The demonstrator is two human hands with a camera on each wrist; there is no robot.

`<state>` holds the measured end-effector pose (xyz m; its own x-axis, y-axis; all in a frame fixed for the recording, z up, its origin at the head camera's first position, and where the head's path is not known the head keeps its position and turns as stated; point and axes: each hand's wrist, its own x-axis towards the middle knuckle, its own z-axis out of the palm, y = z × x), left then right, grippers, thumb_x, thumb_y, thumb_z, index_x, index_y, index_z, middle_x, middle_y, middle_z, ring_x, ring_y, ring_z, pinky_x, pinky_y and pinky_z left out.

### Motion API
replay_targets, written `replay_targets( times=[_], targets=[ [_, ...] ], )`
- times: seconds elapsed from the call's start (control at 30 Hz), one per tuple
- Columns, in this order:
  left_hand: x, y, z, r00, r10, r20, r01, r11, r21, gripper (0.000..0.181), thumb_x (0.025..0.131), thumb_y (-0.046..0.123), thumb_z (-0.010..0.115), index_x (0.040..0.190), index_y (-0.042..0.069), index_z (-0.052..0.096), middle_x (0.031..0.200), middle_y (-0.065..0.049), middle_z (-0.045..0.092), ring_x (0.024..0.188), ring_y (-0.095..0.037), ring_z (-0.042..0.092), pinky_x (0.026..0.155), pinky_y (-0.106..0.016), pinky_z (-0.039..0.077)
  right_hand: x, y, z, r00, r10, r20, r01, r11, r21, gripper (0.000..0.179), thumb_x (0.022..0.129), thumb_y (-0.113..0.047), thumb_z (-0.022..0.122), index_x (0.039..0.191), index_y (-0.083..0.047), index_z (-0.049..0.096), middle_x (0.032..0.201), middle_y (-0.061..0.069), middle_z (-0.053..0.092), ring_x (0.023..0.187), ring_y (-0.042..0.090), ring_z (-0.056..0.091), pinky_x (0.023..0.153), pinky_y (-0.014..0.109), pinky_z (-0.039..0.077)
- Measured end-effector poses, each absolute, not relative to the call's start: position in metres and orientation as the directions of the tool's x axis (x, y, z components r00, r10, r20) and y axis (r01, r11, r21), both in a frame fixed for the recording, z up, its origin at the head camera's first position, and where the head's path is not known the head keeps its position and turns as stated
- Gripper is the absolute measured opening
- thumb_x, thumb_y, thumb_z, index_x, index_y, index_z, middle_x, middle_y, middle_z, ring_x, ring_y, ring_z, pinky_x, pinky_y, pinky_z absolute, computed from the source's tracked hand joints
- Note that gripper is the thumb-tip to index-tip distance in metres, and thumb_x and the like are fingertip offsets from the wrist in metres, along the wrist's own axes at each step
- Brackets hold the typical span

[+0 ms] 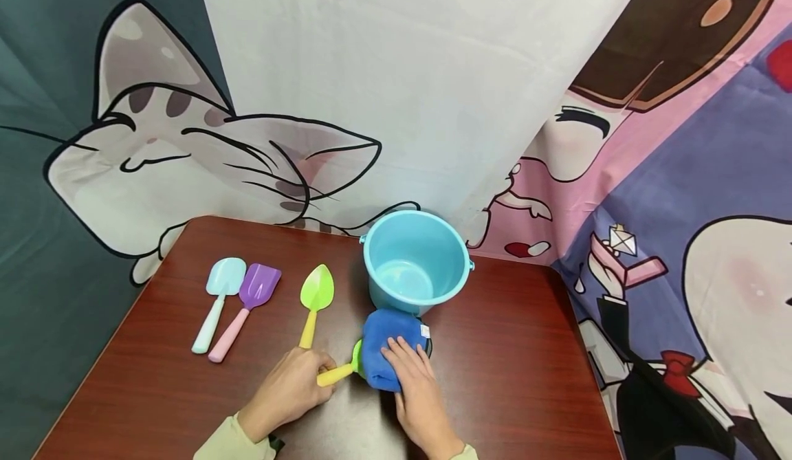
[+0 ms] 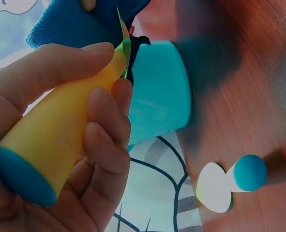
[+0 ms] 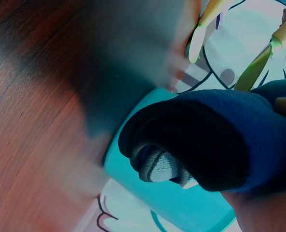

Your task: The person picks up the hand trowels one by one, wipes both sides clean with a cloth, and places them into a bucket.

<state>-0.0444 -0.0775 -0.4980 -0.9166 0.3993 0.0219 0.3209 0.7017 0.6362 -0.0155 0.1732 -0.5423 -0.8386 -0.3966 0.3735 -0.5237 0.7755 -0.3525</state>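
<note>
My left hand (image 1: 295, 382) grips the yellow handle (image 2: 67, 125) of a toy trowel, thumb along the top and fingers curled round it. The trowel's green blade (image 1: 357, 357) points toward a folded blue cloth (image 1: 385, 350) and is partly hidden behind it. My right hand (image 1: 421, 395) holds the cloth, fingers spread over its outer face. In the right wrist view the cloth (image 3: 263, 130) is doubled over, with a dark inner side and a grey patch in the fold. Just beyond the cloth stands a light blue bucket (image 1: 408, 223).
A second green toy trowel (image 1: 317, 288) with a yellow handle lies beyond my left hand. Farther left lie a pale blue toy shovel (image 1: 225, 278) and a purple one (image 1: 260, 285) with a pink handle. A cartoon-printed curtain (image 1: 433, 89) hangs behind the brown table (image 1: 513, 377).
</note>
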Motion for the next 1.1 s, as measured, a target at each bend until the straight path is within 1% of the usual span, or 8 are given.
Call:
replay_targets(
  times=[0.1,0.2,0.37,0.5,0.63,0.77,0.93,1.1],
  targets=[
    [-0.044,-0.079,-0.499,-0.912,0.409,0.027,0.331,0.697,0.636,0.015,0.066,0.007,0.08,0.075,0.018,0.074,0.062,0.018,0.054,0.056,0.0,0.044,0.051,-0.023,0.039,-0.017,0.178,-0.546,-0.819,-0.366,0.443,-0.538,0.758,-0.369,0.08,0.063,0.018,0.065,0.138,-0.009,0.058,0.144,0.008,0.056,0.136,0.028,0.05,0.108,0.049,0.037],
    [-0.044,-0.082,-0.5,-0.905,0.425,0.012,0.331,0.686,0.648,0.014,0.067,0.008,0.08,0.076,0.017,0.074,0.063,0.018,0.056,0.057,0.001,0.046,0.052,-0.023,0.041,-0.019,0.183,-0.548,-0.798,-0.313,0.515,-0.544,0.741,-0.392,0.078,0.062,0.021,0.061,0.136,-0.005,0.059,0.139,0.012,0.059,0.129,0.033,0.055,0.111,0.039,0.036],
    [-0.044,-0.088,-0.503,-0.891,0.454,-0.007,0.327,0.653,0.684,0.017,0.069,0.01,0.083,0.08,0.019,0.075,0.066,0.021,0.059,0.061,0.004,0.05,0.055,-0.023,0.043,-0.017,0.192,-0.549,-0.797,-0.174,0.579,-0.486,0.754,-0.442,0.062,0.077,0.015,0.059,0.136,-0.002,0.059,0.135,0.012,0.062,0.12,0.033,0.061,0.112,0.019,0.029],
    [-0.043,-0.092,-0.505,-0.888,0.461,0.007,0.33,0.623,0.709,0.018,0.07,0.013,0.085,0.084,0.02,0.076,0.068,0.023,0.06,0.063,0.005,0.052,0.056,-0.022,0.044,-0.013,0.196,-0.547,-0.809,-0.068,0.584,-0.411,0.777,-0.477,0.055,0.086,0.01,0.058,0.139,-0.004,0.057,0.135,0.01,0.063,0.119,0.028,0.062,0.109,0.012,0.028],
    [-0.042,-0.096,-0.507,-0.883,0.469,0.015,0.321,0.581,0.747,0.017,0.072,0.014,0.085,0.086,0.017,0.076,0.069,0.022,0.062,0.063,0.005,0.054,0.056,-0.022,0.044,-0.011,0.198,-0.546,-0.8,-0.002,0.6,-0.383,0.771,-0.508,0.054,0.086,0.011,0.059,0.138,-0.003,0.058,0.134,0.011,0.063,0.119,0.026,0.062,0.108,0.013,0.031],
    [-0.041,-0.098,-0.508,-0.889,0.459,-0.008,0.287,0.569,0.77,0.012,0.077,0.016,0.082,0.088,0.017,0.076,0.068,0.022,0.061,0.06,0.004,0.053,0.054,-0.021,0.045,-0.009,0.198,-0.545,-0.784,0.016,0.621,-0.393,0.761,-0.516,0.054,0.086,0.012,0.058,0.138,-0.003,0.058,0.134,0.011,0.063,0.121,0.025,0.061,0.108,0.014,0.032],
    [-0.042,-0.098,-0.507,-0.909,0.415,-0.034,0.245,0.599,0.762,0.009,0.08,0.016,0.076,0.089,0.017,0.076,0.065,0.018,0.057,0.055,0.002,0.046,0.051,-0.022,0.04,-0.009,0.195,-0.544,-0.745,0.004,0.667,-0.455,0.728,-0.513,0.053,0.085,0.011,0.055,0.137,0.0,0.058,0.133,0.014,0.063,0.12,0.03,0.062,0.108,0.019,0.035],
    [-0.041,-0.094,-0.508,-0.925,0.373,-0.065,0.199,0.625,0.755,0.01,0.081,0.017,0.074,0.09,0.014,0.076,0.064,0.016,0.055,0.053,0.0,0.041,0.049,-0.022,0.036,-0.01,0.192,-0.542,-0.687,-0.002,0.727,-0.517,0.705,-0.486,0.054,0.079,0.012,0.052,0.133,0.006,0.059,0.13,0.02,0.063,0.12,0.031,0.061,0.108,0.021,0.036]
  ],
)
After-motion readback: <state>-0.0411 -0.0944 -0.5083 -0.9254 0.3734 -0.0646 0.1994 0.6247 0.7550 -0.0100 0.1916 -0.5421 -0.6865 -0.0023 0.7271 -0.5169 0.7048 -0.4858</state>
